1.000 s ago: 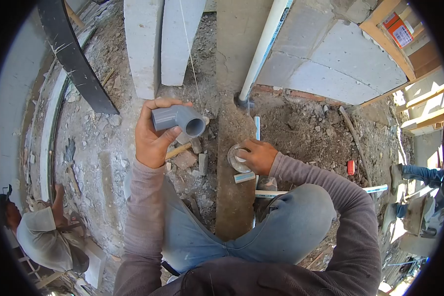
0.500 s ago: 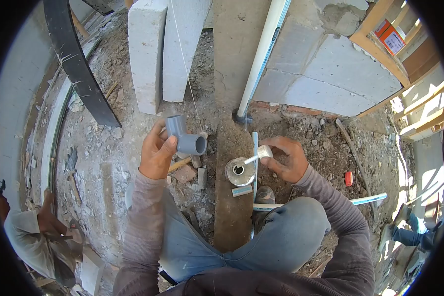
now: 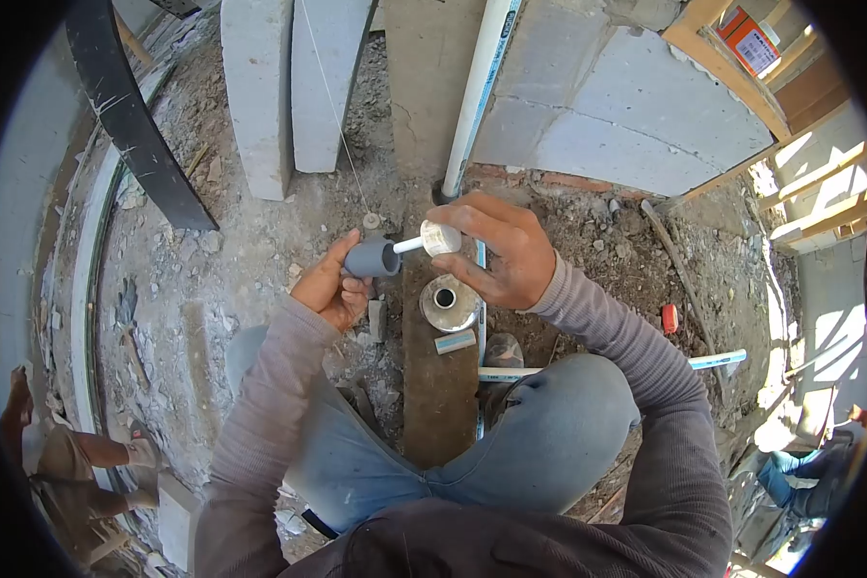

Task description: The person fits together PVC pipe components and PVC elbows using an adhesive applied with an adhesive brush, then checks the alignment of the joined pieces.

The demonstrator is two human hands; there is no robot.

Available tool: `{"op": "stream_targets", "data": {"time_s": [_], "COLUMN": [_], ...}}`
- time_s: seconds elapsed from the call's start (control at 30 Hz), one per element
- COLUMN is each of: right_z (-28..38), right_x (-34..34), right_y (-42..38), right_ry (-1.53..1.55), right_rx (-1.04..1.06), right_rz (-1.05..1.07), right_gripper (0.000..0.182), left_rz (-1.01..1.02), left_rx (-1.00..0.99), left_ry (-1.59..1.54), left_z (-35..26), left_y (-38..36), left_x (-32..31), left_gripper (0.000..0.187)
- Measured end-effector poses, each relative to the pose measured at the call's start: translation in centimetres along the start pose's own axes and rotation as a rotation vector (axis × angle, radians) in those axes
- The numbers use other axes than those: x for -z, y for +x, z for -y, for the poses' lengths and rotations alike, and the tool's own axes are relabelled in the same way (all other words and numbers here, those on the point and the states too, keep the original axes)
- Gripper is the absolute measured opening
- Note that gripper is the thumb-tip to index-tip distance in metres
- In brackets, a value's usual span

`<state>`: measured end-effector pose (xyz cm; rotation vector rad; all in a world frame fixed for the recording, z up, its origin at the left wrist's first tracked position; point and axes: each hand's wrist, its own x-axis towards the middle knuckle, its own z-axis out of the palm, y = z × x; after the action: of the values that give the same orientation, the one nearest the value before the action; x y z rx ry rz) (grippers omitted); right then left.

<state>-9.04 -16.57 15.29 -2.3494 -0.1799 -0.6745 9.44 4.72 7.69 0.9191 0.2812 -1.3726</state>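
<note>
My left hand [image 3: 329, 289] grips a grey pipe fitting [image 3: 364, 259], its round opening turned to the right. Fingers of my right hand [image 3: 499, 252] are closed on a whitish round cap [image 3: 440, 238] with a white applicator stem [image 3: 409, 245]. The stem's tip is at the fitting's opening. Below my hands an open round can [image 3: 462, 310] stands on a board [image 3: 432, 405]. A short piece of pipe [image 3: 455, 342] lies just below the can.
A white pipe [image 3: 484, 87] rises ahead beside the block wall [image 3: 645, 125]. Two upright blocks [image 3: 260, 96] and a dark curved strip [image 3: 135, 125] are at left. A red object [image 3: 669, 319] lies on the right. People's limbs show at both lower edges.
My right hand has moved left and up with the cap, bringing its stem to the fitting. The fitting has turned in my left hand. The whole view has shifted slightly.
</note>
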Motion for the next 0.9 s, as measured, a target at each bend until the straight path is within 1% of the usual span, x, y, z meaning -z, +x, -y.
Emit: {"op": "stream_targets", "data": {"time_s": [0.07, 0.1, 0.13, 0.17, 0.23, 0.27, 0.33, 0.37, 0.4, 0.43, 0.47, 0.5, 0.53, 0.57, 0.63, 0.67, 0.73, 0.77, 0.83, 0.9], "right_z": [-0.5, -0.8, -1.1, -1.7, -3.8, -4.8, -6.3, -7.4, -7.9, -8.2, -8.4, -8.8, -8.9, -8.9, -8.9, -9.0, -9.0, -9.2, -9.6, -9.8], "right_x": [0.3, 0.8, 0.9, 0.9, 0.3, 0.2, 0.2, 0.0, -0.1, -0.2, -0.3, -0.4, -0.6, -0.7, -1.2, -1.3, -1.8, -2.0, -2.4, -2.8], "right_y": [-0.5, -0.8, -1.4, -2.2, -4.5, -5.8, -7.9, -9.3, -10.3, -11.2, -12.2, -13.2, -13.8, -14.6, -15.9, -16.5, -17.4, -17.8, -18.4, -18.7], "right_ry": [-0.003, -0.009, -0.008, 0.137, 0.442, 0.442, 0.725, 0.782, 0.783, 0.893, 1.003, 1.053, 1.056, 1.092, 1.134, 1.138, 1.172, 1.177, 1.196, 1.198], "right_rx": [-0.013, -0.067, -0.071, -0.22, -0.476, -0.486, -0.712, -0.708, -0.709, -0.762, -0.813, -0.792, -0.793, -0.815, -0.847, -0.858, -0.899, -0.906, -0.918, -0.932], "right_rz": [0.021, 0.042, 0.045, 0.016, -0.044, -0.045, -0.218, -0.268, -0.269, -0.36, -0.453, -0.486, -0.491, -0.531, -0.592, -0.602, -0.621, -0.631, -0.613, -0.625], "right_gripper": [0.046, 0.046, 0.046, 0.044, 0.038, 0.038, 0.035, 0.035, 0.035, 0.034, 0.033, 0.033, 0.033, 0.034, 0.035, 0.035, 0.036, 0.036, 0.036, 0.035], "left_rz": [-0.023, -0.002, 0.021, 0.021, -0.114, -0.115, -0.084, -0.084, -0.118, -0.152, -0.154, -0.138, -0.12, -0.121, -0.116, -0.117, -0.177, -0.175, -0.304, -0.333], "left_rx": [-0.007, -0.042, -0.079, -0.075, -0.129, -0.119, -0.143, -0.141, -0.213, -0.285, -0.282, -0.362, -0.441, -0.434, -0.606, -0.592, -0.764, -0.753, -0.595, -0.588], "left_ry": [0.012, 0.046, 0.082, 0.081, 0.168, 0.167, 0.359, 0.36, 0.404, 0.448, 0.449, 0.521, 0.594, 0.599, 0.612, 0.619, 0.926, 0.935, 1.18, 1.258], "left_z": [-0.5, -0.7, -0.9, -0.8, -0.6, -0.4, 0.4, 1.1, 2.1, 3.0, 3.9, 4.9, 5.7, 6.6, 8.4, 8.8, 8.9, 8.8, 7.5, 7.5], "left_y": [0.9, 1.4, 1.8, 2.3, 3.1, 4.0, 6.9, 8.4, 10.2, 11.9, 13.2, 14.3, 15.3, 16.2, 17.6, 18.3, 19.0, 19.4, 18.3, 18.6], "left_x": [0.2, 0.5, 0.6, 0.7, 0.4, 0.8, 2.6, 3.2, 4.0, 4.7, 5.2, 5.5, 5.8, 6.2, 7.0, 7.6, 7.8, 7.9, 5.6, 4.9], "left_gripper": [0.034, 0.037, 0.041, 0.041, 0.046, 0.046, 0.048, 0.048, 0.046, 0.044, 0.044, 0.043, 0.043, 0.043, 0.047, 0.047, 0.047, 0.047, 0.049, 0.05]}}
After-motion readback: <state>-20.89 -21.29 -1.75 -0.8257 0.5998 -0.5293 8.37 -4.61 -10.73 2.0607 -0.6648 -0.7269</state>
